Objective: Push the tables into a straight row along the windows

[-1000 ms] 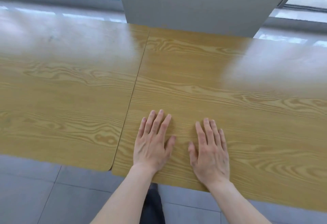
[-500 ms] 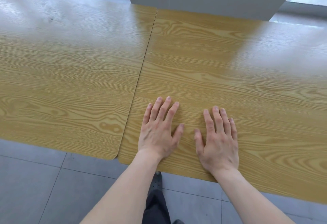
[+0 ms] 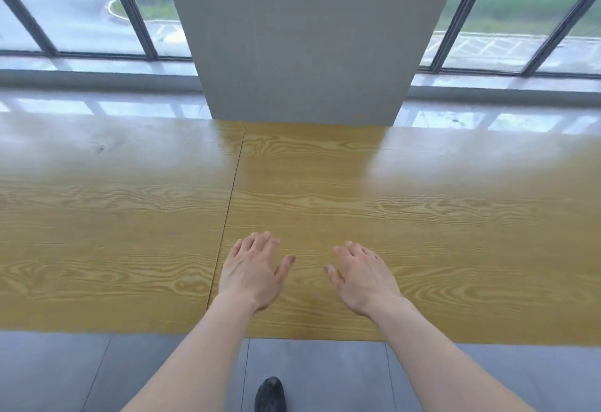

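Both hands, left hand (image 3: 250, 273) and right hand (image 3: 366, 276), press flat, fingers (image 3: 260, 241) wide, holding nothing, to push the right worktop (image 3: 439, 216) level with the left worktop (image 3: 113, 216)

No text, label, brand, number or sign can be read anywhere in the head view.
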The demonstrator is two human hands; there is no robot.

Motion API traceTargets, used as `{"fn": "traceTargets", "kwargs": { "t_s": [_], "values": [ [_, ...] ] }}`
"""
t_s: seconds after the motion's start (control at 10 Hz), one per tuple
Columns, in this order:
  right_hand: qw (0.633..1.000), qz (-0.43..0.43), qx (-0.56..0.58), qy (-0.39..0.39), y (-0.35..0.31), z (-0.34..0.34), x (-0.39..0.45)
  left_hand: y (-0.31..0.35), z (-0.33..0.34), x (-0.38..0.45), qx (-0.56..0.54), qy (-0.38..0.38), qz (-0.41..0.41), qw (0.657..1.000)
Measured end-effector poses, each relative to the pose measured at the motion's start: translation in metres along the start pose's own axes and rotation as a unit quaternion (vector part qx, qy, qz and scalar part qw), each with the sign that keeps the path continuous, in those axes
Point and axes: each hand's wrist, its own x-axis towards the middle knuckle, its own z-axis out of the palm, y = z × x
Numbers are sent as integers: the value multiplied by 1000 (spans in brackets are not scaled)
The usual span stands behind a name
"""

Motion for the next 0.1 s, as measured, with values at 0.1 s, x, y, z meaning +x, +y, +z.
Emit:
{"fn": "traceTargets", "kwargs": {
  "t_s": [0.1],
  "values": [
    [1000,-7,4,-2,-4,-52,-32,17,-54,-23,12,5,17,1000]
  ]
}}
